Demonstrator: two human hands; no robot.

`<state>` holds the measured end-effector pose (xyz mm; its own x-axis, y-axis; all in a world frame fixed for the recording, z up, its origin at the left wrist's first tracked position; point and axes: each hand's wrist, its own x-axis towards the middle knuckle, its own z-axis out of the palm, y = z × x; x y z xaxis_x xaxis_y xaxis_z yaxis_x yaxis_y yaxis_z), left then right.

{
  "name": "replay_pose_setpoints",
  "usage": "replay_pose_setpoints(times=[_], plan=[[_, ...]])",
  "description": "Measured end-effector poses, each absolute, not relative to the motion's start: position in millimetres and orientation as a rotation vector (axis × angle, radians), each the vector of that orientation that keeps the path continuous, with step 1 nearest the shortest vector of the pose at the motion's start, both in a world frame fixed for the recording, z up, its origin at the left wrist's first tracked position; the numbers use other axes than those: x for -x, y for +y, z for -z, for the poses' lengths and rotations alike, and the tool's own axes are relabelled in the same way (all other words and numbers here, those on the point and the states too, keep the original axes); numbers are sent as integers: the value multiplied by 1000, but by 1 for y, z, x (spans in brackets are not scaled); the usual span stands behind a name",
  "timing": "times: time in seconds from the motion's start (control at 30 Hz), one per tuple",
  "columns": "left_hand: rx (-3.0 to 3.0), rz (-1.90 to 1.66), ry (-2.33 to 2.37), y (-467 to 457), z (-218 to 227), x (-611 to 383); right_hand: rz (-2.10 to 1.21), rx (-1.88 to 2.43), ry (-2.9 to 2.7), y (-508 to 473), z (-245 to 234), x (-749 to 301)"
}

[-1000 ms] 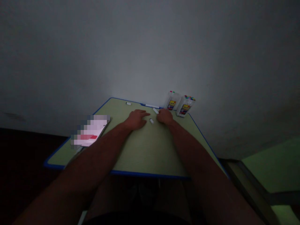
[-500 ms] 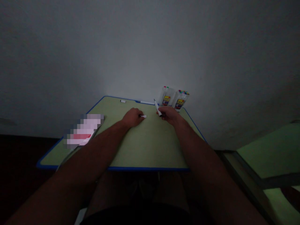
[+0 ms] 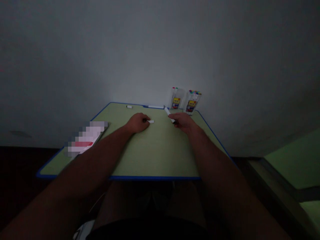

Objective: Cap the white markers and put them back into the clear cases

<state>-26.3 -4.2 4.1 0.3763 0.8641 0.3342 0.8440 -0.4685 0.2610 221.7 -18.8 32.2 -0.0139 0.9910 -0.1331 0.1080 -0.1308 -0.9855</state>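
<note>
Close to the tabletop, my left hand [image 3: 138, 123] is closed around a small white marker cap [image 3: 151, 122], which pokes out past the fingertips. My right hand [image 3: 184, 121] grips a white marker [image 3: 168, 113] with a black end; its dark tip points away toward the wall. Another white marker [image 3: 155, 107] lies along the table's back edge, and a second white cap [image 3: 129, 107] rests near the back left. Behind my right hand stand two clear plastic marker cases, one [image 3: 176, 101] with a few markers, the other [image 3: 191, 104] with several colourful ends.
The pale green table [image 3: 155, 150] has a blue rim and stands against a grey wall [image 3: 150, 50]. On its left side lies a flat device with a blurred bright screen [image 3: 87, 138], partly behind my left forearm.
The camera view has shifted slightly. The marker in my right hand points a little more to the left, and the cap in my left hand has turned slightly.
</note>
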Motion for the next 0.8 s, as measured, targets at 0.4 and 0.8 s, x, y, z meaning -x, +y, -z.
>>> replay_pose_setpoints(times=[0.4, 0.8], plan=[[-2341, -742, 1927, -5, -7, 35, -1172, 1424, -1351, -17, -34, -221], [-2236, -477, 2261, 32, -8, 61, -1132, 1460, -1438, -15, -28, -217]])
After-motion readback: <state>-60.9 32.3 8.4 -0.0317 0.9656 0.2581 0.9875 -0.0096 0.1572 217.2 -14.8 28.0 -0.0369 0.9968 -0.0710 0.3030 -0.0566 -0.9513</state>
